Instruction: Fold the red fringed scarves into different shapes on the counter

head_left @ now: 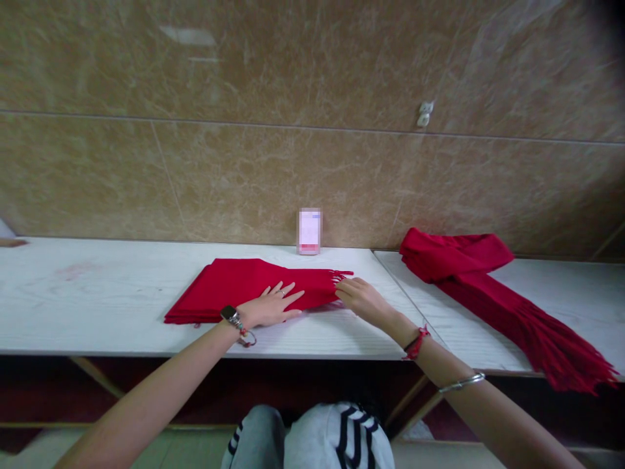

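Observation:
A folded red scarf (229, 283) lies on the white table in front of me, its fringed end pointing right. My left hand (273, 306) rests flat on the scarf with its fingers spread. At the fringed end, the fingers of my right hand (359, 298) are pinched together on the scarf's edge and fringe. A second red scarf (488, 293) lies loosely bent to the right, with its fringe hanging over the table's front edge.
A phone (309, 231) with a lit, blurred screen leans against the brown tiled wall (244, 176). The white tabletop (97, 293) has a seam right of the folded scarf. A wall socket (424, 114) sits higher up. My knees (312, 436) are below the front edge.

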Action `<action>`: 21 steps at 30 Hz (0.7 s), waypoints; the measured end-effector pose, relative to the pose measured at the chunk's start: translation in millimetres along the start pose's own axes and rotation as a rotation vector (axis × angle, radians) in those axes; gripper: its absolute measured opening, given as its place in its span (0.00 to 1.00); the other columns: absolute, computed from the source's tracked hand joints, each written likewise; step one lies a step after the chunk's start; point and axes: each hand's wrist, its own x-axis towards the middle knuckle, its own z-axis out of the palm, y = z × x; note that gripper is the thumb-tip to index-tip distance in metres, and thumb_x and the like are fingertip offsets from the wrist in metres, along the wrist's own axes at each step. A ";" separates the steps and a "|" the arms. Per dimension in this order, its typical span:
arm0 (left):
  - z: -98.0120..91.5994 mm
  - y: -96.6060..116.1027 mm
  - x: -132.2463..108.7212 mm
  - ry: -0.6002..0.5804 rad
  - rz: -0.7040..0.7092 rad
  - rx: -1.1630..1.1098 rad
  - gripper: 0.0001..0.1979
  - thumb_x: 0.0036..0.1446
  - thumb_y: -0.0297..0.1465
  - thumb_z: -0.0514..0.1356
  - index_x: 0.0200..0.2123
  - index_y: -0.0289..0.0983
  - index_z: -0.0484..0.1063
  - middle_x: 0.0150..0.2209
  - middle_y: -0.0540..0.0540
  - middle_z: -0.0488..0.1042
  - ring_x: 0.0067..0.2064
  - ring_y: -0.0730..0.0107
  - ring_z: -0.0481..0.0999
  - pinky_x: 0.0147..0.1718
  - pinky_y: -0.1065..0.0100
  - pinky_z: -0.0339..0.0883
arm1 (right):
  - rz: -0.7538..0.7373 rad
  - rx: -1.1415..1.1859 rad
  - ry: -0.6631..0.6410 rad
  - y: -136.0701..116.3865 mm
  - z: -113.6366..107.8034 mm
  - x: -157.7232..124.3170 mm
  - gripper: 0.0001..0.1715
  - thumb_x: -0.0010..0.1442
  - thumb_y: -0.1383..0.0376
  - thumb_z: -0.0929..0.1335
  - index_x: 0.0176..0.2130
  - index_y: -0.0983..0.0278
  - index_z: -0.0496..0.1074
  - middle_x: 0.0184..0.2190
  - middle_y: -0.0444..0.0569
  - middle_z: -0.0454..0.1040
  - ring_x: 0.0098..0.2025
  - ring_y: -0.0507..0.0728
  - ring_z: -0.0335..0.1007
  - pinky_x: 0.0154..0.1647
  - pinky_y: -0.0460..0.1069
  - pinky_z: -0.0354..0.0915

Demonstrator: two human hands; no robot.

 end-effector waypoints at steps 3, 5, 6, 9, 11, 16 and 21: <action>0.2 1.0 0.3 0.174 0.091 0.132 0.23 0.60 0.38 0.50 0.59 0.41 0.57 0.59 0.38 0.56 0.59 0.52 0.56 0.53 0.55 0.54 | 0.028 0.111 -0.015 -2.2 3.1 -6.4 0.13 0.58 0.75 0.61 0.34 0.67 0.73 0.40 0.54 0.72 0.42 0.58 0.67 0.43 0.53 0.63; 0.7 3.2 -0.1 0.253 0.167 0.224 0.19 0.59 0.29 0.51 0.55 0.39 0.62 0.51 0.39 0.66 0.51 0.59 0.66 0.48 0.62 0.60 | 0.068 0.214 0.002 -7.0 2.2 -8.8 0.14 0.56 0.74 0.62 0.40 0.66 0.72 0.43 0.54 0.71 0.45 0.58 0.66 0.46 0.54 0.63; 0.6 4.9 -0.1 0.265 0.198 0.258 0.18 0.58 0.26 0.51 0.53 0.38 0.64 0.47 0.41 0.69 0.48 0.62 0.69 0.45 0.65 0.62 | 0.082 0.262 0.016 -9.8 0.8 -8.7 0.15 0.56 0.73 0.63 0.44 0.66 0.71 0.45 0.54 0.70 0.47 0.59 0.65 0.47 0.54 0.62; -2.5 10.5 1.0 0.263 0.235 0.295 0.15 0.58 0.23 0.51 0.47 0.36 0.67 0.39 0.42 0.72 0.42 0.64 0.72 0.38 0.68 0.64 | 0.074 0.328 0.013 -18.1 -3.2 -2.0 0.17 0.55 0.68 0.66 0.46 0.66 0.69 0.44 0.55 0.69 0.47 0.60 0.64 0.47 0.55 0.62; -6.6 12.8 2.6 0.268 0.210 0.287 0.11 0.59 0.23 0.50 0.42 0.35 0.70 0.37 0.42 0.73 0.41 0.64 0.73 0.37 0.68 0.65 | 0.077 0.300 -0.034 -22.5 -2.6 6.2 0.13 0.55 0.67 0.67 0.42 0.66 0.71 0.41 0.55 0.70 0.44 0.60 0.65 0.45 0.55 0.62; -14.0 11.1 3.9 0.276 0.141 0.290 0.10 0.60 0.25 0.50 0.40 0.34 0.69 0.37 0.42 0.74 0.41 0.63 0.73 0.37 0.67 0.65 | 0.200 0.225 -0.129 -24.8 8.6 24.7 0.08 0.55 0.72 0.65 0.37 0.67 0.71 0.35 0.53 0.71 0.40 0.59 0.66 0.43 0.53 0.61; -7.0 11.5 3.5 0.315 0.135 0.265 0.08 0.59 0.28 0.53 0.41 0.34 0.67 0.40 0.42 0.72 0.41 0.63 0.73 0.35 0.68 0.66 | 0.389 0.354 -0.156 -17.9 11.6 29.8 0.10 0.55 0.71 0.67 0.40 0.67 0.69 0.35 0.53 0.73 0.40 0.57 0.68 0.39 0.49 0.61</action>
